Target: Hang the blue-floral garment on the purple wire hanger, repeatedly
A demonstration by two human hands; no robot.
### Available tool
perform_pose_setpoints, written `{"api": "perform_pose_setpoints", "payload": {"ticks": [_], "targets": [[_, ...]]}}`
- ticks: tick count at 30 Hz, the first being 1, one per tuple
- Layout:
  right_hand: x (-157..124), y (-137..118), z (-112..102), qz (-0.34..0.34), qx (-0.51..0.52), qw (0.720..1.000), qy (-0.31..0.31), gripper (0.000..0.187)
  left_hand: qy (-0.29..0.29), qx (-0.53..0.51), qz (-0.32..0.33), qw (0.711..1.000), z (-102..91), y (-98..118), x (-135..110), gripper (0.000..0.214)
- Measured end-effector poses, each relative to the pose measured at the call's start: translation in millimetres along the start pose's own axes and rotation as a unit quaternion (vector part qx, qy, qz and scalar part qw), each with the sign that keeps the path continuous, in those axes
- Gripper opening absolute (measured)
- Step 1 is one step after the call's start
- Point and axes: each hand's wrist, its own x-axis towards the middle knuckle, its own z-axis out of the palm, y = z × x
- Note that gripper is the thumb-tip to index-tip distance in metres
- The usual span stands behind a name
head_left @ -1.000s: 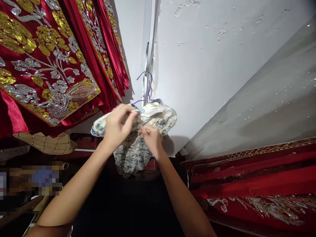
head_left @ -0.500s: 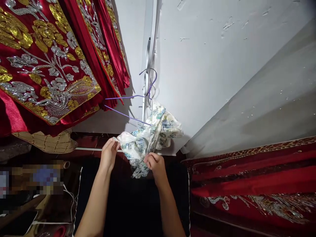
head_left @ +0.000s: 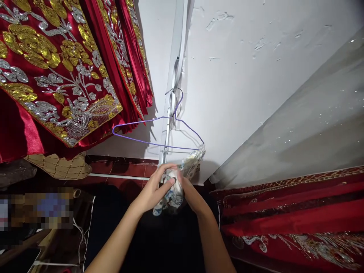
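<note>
A purple wire hanger (head_left: 142, 143) hangs by its hook against the wall. From its right end droops a white garment (head_left: 192, 161) with a blue and green floral print, bunched up below. My left hand (head_left: 159, 185) is closed on the gathered cloth, thumb in front with a small dark spot beside its tip. My right hand (head_left: 190, 189) presses on the same bundle from the right; its fingertips are blurred and partly behind the cloth. The left end of the hanger is bare.
Red garments with gold and silver embroidery (head_left: 71, 76) hang at the left. A pale metal rail (head_left: 178, 41) runs down the white wall. A sheer grey cloth (head_left: 295, 125) and red beaded fabric (head_left: 284, 212) are at the right. White cables (head_left: 81, 235) lie at lower left.
Both hands have come together, the left moving right. The spread garment is now bunched between them, and its cloth has moved off the middle of the hanger toward the right end.
</note>
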Motion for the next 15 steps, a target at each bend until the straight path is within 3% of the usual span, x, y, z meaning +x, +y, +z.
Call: {"api": "perform_pose_setpoints", "payload": {"ticks": [3, 5, 6, 8, 11, 13, 15], "targets": [[-9, -10, -14, -0.011, -0.002, 0.993, -0.116, 0.027, -0.093, -0.001, -0.006, 0.996, -8.5, -13, 7, 0.040], [-14, -21, -24, -0.035, -0.086, 0.986, -0.138, 0.011, -0.141, 0.022, -0.012, 0.990, -16.7, -26, 8, 0.044], [-16, -28, -28, -0.050, -0.140, 0.981, -0.127, 0.005, -0.148, 0.043, -0.019, 0.988, -22.1, -33, 6, 0.046], [-13, -41, -36, -0.098, -0.230, 0.967, -0.053, 0.011, -0.153, 0.103, -0.047, 0.982, -36.9, -46, 0, 0.049], [12, -52, -45, -0.161, -0.243, 0.953, 0.089, 0.028, -0.169, 0.209, -0.119, 0.956, -70.1, -57, -12, 0.053], [42, -47, -49, -0.166, -0.213, 0.955, 0.122, 0.048, -0.155, 0.266, -0.169, 0.936, -96.2, -57, -17, 0.050], [73, -35, -51, -0.151, -0.202, 0.962, 0.108, 0.054, -0.146, 0.300, -0.204, 0.920, -120.4, -50, -19, 0.044]]}}
